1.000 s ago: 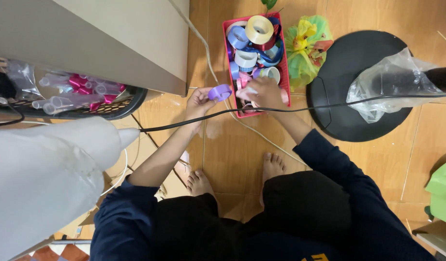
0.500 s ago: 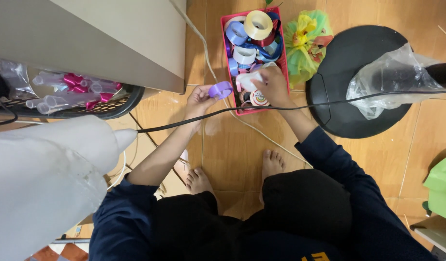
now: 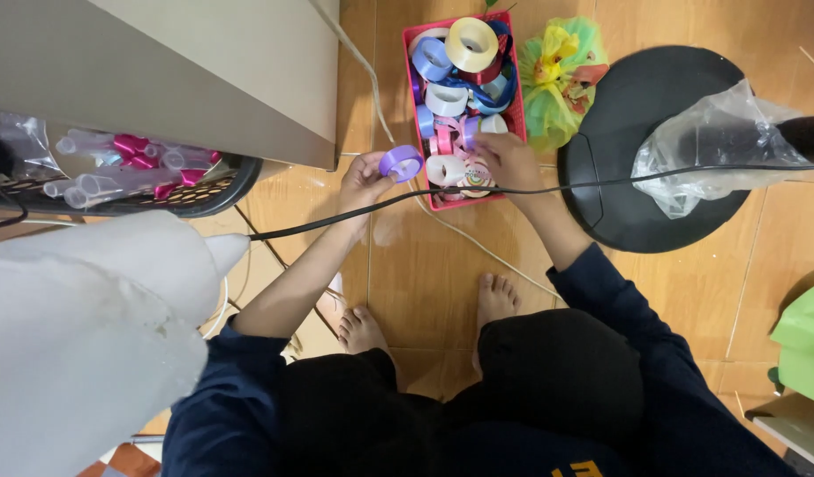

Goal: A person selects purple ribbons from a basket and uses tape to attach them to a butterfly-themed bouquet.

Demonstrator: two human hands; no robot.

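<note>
A large white sack (image 3: 80, 344) fills the lower left, and beside it a grey cabinet (image 3: 186, 71) stands over a dark wire basket (image 3: 160, 190) of clear tubes and pink bows. To the right, a round black stand base (image 3: 636, 115) sits on the wooden floor (image 3: 425, 274) with a crumpled clear plastic bag (image 3: 720, 146) lying on it, and a black cable (image 3: 601, 184) runs across in front of both arms. Between cabinet and base is a red basket (image 3: 510, 79) packed with ribbon rolls in blue, white, gold and pink, a green and yellow bundle (image 3: 561, 66) just beside it. The person crouches barefoot before it in dark sleeves. The right hand (image 3: 504, 159) rests at the basket's near end, fingers curled down among the rolls; whether it grips one I cannot tell. The left hand (image 3: 363, 181) is closed around a small purple ribbon roll (image 3: 401, 162), held just left of the basket, above the floor.
</note>
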